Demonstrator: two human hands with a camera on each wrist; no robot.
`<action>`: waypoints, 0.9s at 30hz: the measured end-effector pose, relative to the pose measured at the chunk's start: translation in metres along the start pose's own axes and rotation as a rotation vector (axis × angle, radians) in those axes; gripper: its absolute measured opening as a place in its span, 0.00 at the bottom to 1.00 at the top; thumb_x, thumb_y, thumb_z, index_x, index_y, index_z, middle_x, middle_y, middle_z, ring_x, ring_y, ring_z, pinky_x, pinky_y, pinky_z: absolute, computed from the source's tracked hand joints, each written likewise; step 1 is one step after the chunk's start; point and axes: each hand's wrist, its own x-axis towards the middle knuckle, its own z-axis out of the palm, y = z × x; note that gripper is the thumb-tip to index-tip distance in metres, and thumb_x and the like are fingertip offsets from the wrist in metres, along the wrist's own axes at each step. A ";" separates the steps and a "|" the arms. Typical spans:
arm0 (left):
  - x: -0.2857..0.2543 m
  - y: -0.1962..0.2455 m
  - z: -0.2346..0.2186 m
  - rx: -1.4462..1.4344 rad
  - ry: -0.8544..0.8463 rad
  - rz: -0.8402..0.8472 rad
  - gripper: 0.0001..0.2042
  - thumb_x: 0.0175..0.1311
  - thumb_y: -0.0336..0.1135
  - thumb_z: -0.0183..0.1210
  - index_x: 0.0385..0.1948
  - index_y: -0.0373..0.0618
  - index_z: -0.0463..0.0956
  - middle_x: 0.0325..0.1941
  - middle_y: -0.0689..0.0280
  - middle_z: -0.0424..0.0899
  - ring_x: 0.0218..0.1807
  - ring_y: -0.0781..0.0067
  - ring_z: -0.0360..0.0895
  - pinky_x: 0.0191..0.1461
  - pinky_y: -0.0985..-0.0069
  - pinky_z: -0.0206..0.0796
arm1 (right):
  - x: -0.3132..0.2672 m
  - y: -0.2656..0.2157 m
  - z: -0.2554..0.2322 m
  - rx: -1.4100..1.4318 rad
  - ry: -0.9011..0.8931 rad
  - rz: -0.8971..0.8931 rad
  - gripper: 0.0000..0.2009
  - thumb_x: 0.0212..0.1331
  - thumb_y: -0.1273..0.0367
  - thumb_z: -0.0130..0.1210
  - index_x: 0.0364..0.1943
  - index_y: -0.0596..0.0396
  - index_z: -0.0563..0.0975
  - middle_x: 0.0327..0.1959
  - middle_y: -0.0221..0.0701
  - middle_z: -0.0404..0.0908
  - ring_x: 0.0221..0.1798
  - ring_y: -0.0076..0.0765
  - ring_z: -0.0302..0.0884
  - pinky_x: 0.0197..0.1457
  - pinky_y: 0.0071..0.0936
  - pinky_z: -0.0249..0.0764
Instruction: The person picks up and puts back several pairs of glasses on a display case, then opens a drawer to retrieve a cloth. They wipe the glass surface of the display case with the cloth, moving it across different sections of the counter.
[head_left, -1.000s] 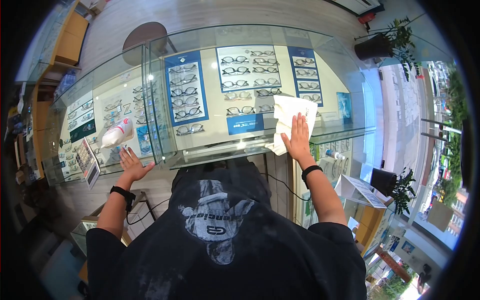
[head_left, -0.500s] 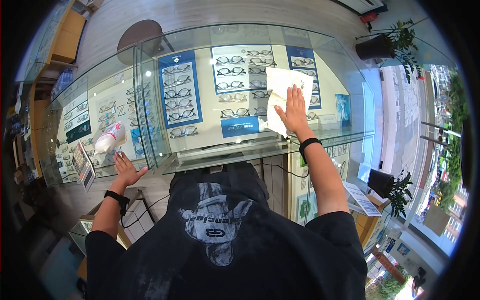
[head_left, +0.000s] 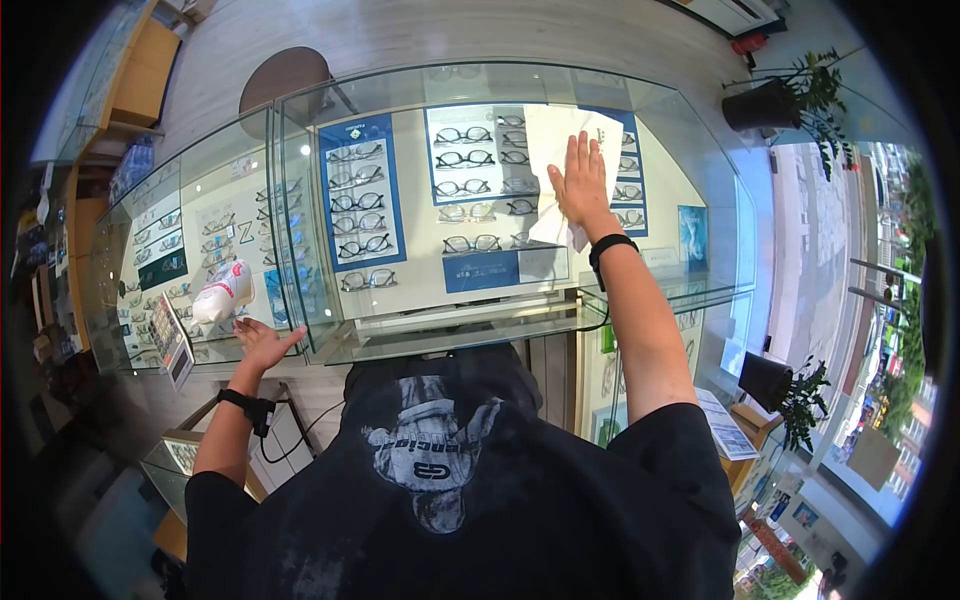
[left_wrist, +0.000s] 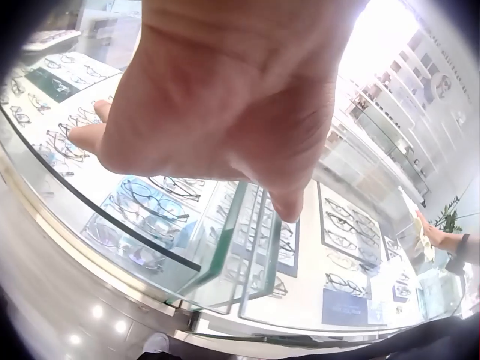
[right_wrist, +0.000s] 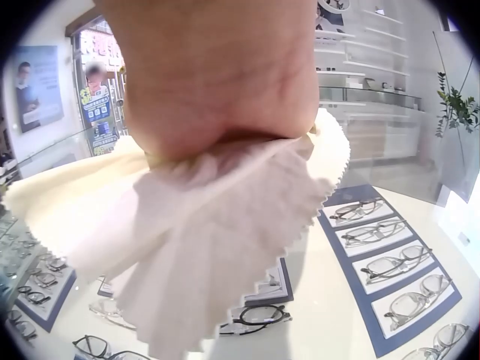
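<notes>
In the head view the right hand [head_left: 582, 182] lies flat with straight fingers on a pale cloth [head_left: 545, 140], over the glass top of a display case [head_left: 420, 225] holding rows of eyeglasses. From the right wrist view, the cloth [right_wrist: 217, 232] spreads under the palm with its zigzag edge showing. The left hand [head_left: 262, 345], fingers spread, rests at the near edge of the left glass case, beside a white bottle with red print [head_left: 222, 292]. The left wrist view shows that hand [left_wrist: 225, 97] holding nothing; whether its palm touches the glass is hard to tell.
A small upright board [head_left: 172, 342] stands left of the left hand. The seam between the two glass cases [head_left: 292, 230] lies between the hands. Beyond them is a round brown stool [head_left: 285, 80]. Potted plants [head_left: 765, 105] stand to the right, and a cable hangs near the body.
The right hand and cloth have moved away from the body across the glass, from the near right edge toward the far side. The left hand stays near the bottle, its fingers shifted slightly.
</notes>
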 end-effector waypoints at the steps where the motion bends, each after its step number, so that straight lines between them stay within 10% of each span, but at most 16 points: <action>1: 0.004 0.003 0.000 0.000 -0.003 -0.005 0.79 0.45 0.85 0.58 0.68 0.14 0.18 0.76 0.25 0.14 0.78 0.22 0.10 0.77 0.30 0.24 | 0.005 0.001 0.001 -0.007 0.020 -0.012 0.38 0.75 0.47 0.39 0.79 0.60 0.50 0.83 0.48 0.42 0.85 0.58 0.36 0.85 0.49 0.36; 7: 0.002 0.022 -0.003 0.069 -0.067 -0.093 0.80 0.43 0.87 0.56 0.67 0.11 0.20 0.75 0.21 0.16 0.77 0.20 0.10 0.76 0.29 0.24 | 0.039 0.008 0.008 -0.020 0.041 -0.030 0.38 0.75 0.46 0.38 0.79 0.60 0.50 0.83 0.48 0.42 0.84 0.59 0.36 0.85 0.50 0.36; 9: -0.007 0.028 -0.007 0.131 -0.055 -0.044 0.76 0.50 0.87 0.48 0.64 0.03 0.25 0.73 0.14 0.22 0.76 0.17 0.11 0.77 0.36 0.06 | 0.052 0.010 0.009 -0.017 0.032 -0.031 0.38 0.75 0.46 0.38 0.79 0.60 0.50 0.83 0.48 0.42 0.85 0.58 0.35 0.85 0.50 0.36; 22: -0.016 0.033 -0.012 0.046 -0.067 -0.062 0.77 0.49 0.87 0.50 0.64 0.05 0.21 0.74 0.16 0.21 0.78 0.21 0.13 0.79 0.41 0.07 | 0.125 0.007 0.005 -0.032 -0.016 -0.010 0.38 0.75 0.46 0.35 0.79 0.59 0.49 0.84 0.45 0.40 0.85 0.57 0.33 0.85 0.47 0.33; 24: 0.000 0.019 -0.001 0.073 -0.053 -0.072 0.82 0.41 0.87 0.58 0.67 0.12 0.17 0.75 0.22 0.15 0.78 0.23 0.10 0.79 0.36 0.21 | 0.133 0.002 0.006 -0.039 -0.032 -0.009 0.38 0.75 0.46 0.35 0.79 0.59 0.49 0.84 0.45 0.40 0.85 0.57 0.32 0.85 0.47 0.33; 27: -0.017 0.031 -0.013 0.114 -0.063 -0.049 0.78 0.48 0.86 0.52 0.65 0.05 0.22 0.74 0.17 0.20 0.79 0.24 0.11 0.80 0.43 0.08 | 0.150 -0.011 0.009 -0.031 -0.040 -0.030 0.38 0.75 0.47 0.34 0.79 0.59 0.49 0.84 0.45 0.40 0.85 0.57 0.32 0.85 0.47 0.33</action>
